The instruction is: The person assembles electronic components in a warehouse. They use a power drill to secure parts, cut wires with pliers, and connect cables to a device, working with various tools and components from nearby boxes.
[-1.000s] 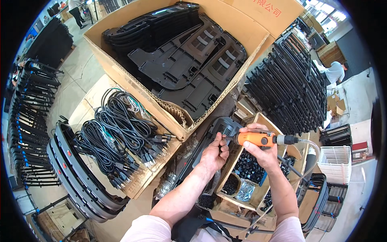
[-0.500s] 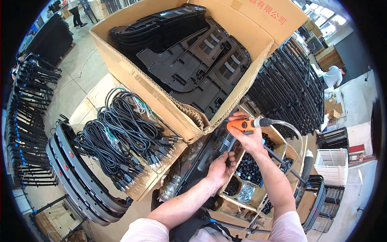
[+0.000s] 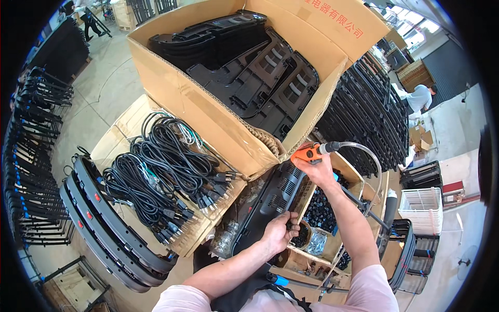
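Note:
My right hand (image 3: 318,169) is wrapped round an orange air screwdriver (image 3: 310,154), whose clear hose (image 3: 368,152) loops off to the right. The tool's tip is hidden by the carton's corner and my hand. Below it lies a long black plastic housing (image 3: 279,191) with vent slots. My left hand (image 3: 280,232) is curled, fingertips together, beside the housing's near end; a small dark thing shows between the fingers, too small to name. Just right of that hand stands a wooden parts box (image 3: 356,191) holding black plastic parts (image 3: 319,212) and a bag of silvery screws (image 3: 316,242).
An open carton (image 3: 171,86) of black plastic covers (image 3: 228,83) stands ahead. Bundled black power cords (image 3: 161,166) lie on a wooden board (image 3: 117,138) at left, near curved grey frames (image 3: 104,223). Stacked black frames (image 3: 364,119) stand at right; a person (image 3: 420,98) is beyond them.
My left hand has drawn back toward me along the housing, its fingers still curled. The orange screwdriver stays in my right hand, tilted slightly differently. The whole view has shifted a little.

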Tool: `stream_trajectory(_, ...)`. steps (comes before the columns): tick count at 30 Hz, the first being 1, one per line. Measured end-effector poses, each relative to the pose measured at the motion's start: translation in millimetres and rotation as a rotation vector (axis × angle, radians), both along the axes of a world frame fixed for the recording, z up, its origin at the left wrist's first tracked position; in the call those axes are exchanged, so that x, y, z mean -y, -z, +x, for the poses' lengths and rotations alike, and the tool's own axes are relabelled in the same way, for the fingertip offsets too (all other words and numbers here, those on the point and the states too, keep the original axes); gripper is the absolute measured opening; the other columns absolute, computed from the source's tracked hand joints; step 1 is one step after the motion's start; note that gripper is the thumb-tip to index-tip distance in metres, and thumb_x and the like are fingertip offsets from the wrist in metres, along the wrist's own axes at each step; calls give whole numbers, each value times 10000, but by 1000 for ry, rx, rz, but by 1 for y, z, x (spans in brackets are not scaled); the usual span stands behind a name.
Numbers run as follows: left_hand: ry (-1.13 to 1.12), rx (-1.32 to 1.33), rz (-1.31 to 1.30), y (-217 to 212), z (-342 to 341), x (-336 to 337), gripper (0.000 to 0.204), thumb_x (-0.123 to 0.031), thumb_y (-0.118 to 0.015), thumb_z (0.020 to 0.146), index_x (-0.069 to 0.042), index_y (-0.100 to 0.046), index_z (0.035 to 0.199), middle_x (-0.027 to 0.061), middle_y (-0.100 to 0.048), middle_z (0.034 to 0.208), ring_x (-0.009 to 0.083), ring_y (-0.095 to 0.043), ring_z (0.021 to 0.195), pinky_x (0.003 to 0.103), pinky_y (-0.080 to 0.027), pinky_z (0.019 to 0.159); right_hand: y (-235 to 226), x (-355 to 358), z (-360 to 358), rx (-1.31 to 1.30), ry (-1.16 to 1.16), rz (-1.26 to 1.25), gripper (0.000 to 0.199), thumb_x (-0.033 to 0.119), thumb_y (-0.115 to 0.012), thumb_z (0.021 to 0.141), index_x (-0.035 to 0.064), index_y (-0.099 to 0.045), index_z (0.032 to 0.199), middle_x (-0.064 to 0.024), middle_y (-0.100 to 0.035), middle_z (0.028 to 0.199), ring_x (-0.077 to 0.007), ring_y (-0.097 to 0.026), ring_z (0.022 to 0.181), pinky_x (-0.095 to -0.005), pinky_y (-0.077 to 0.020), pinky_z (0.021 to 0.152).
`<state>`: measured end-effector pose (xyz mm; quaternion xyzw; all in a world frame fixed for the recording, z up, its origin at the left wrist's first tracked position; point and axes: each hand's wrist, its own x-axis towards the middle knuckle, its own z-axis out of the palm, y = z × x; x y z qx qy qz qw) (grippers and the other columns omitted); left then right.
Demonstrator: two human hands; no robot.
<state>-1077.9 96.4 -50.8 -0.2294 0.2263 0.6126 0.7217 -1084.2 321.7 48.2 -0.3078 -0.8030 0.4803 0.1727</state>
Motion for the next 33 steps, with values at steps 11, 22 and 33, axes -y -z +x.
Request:
stream_trajectory(11, 86, -142, 17, -6, 1, 42, 312, -271, -418, 1182, -53, -636, 1135, 25, -610, 914, 167, -598, 766, 303, -545, 691, 19, 8, 0, -141, 121, -95, 370, 79, -867, 815, 27, -703, 1142, -60, -751, 1125, -168, -702, 1044, -343, -564, 957)
stream_trajectory(22, 165, -300, -33, -23, 3, 96, 282, -304, -436, 1179, -97, -625, 1151, -8, -579, 896, 110, -508, 680, 249, -397, 558, 31, 11, 2, -130, 214, -22, 310, 148, -867, 794, 60, -738, 1061, -23, -759, 1033, -147, -701, 998, -338, -552, 934)
stream_trajectory(33, 304, -539, 14, -19, 32, 107, 238, -220, -487, 1149, -71, -673, 1158, 8, -615, 946, 120, -577, 783, 284, -495, 645, -22, 53, 63, -521, 196, -123, 452, 107, -817, 905, 42, -658, 1323, -87, -758, 1202, -159, -698, 1129, -348, -566, 1018)
